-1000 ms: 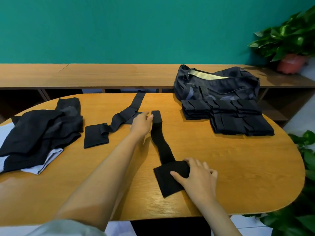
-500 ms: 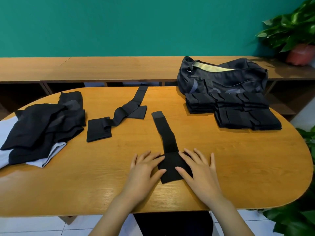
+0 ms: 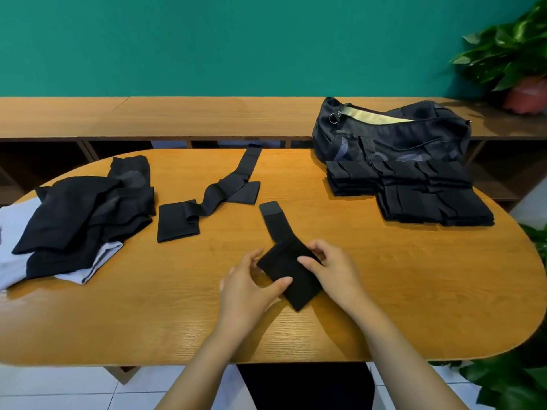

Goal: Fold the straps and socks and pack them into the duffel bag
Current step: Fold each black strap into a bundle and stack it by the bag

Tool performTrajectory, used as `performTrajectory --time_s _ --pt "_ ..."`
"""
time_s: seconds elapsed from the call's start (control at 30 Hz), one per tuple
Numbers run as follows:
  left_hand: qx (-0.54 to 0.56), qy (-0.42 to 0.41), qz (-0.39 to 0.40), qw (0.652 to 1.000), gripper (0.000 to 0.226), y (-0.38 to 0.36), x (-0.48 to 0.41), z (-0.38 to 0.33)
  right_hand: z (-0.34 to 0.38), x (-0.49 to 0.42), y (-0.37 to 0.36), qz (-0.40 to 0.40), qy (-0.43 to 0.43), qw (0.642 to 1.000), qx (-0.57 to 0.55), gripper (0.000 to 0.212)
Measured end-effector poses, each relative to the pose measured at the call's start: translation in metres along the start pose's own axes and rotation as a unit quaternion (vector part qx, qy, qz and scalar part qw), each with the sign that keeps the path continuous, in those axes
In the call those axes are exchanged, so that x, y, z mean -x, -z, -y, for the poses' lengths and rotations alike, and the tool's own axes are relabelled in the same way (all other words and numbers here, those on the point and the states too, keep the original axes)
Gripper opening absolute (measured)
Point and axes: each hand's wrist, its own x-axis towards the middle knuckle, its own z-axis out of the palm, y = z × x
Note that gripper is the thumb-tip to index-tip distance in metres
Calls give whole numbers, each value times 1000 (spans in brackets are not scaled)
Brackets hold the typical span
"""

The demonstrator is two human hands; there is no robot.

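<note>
A black strap [image 3: 285,260] lies in the middle of the wooden table [image 3: 414,291], its wide pad end lifted and turned toward its narrow tail. My left hand [image 3: 251,285] pinches the pad's left edge, thumb on top. My right hand [image 3: 331,270] grips the pad's right edge. A second black strap [image 3: 207,199] lies unfolded further back to the left. A stack of folded black straps [image 3: 414,193] sits at the back right, in front of the dark duffel bag [image 3: 393,134], whose zip stands open. A heap of black socks [image 3: 85,211] lies at the left.
White cloth [image 3: 11,232] lies under the sock heap at the table's left edge. A low wooden shelf [image 3: 177,116] runs behind the table. Potted plants stand at the far right [image 3: 515,60] and lower right [image 3: 518,377].
My left hand came back from the strap's far end to the pad. Both hands went from lying flat on the pad to gripping it and lifting it over the tail.
</note>
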Motion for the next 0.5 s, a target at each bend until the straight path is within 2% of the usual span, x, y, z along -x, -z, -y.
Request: performTrajectory --time_s 0.07,0.13,0.17,0.27,0.33,0.4,0.5 --pt "73 22 13 997 44 7 -2 -2 5 -4 0 17 -12 995 -99 10" --pt "141 21 0 990 24 17 -2 -6 10 -8 6 38 1 988 -152 11" --pt "162 18 -6 987 21 23 -3 -8 12 -12 10 48 16 987 -155 20" --pt "203 0 26 979 19 40 -8 -13 16 -29 19 134 66 983 -103 72" --pt "196 -14 47 979 20 51 -15 -14 22 -44 18 196 108 972 -76 90" --pt "210 -25 54 976 21 62 -24 -16 29 -58 12 211 142 967 -31 84" --pt "222 -41 38 973 19 80 -38 -17 29 -76 6 220 192 947 131 36"
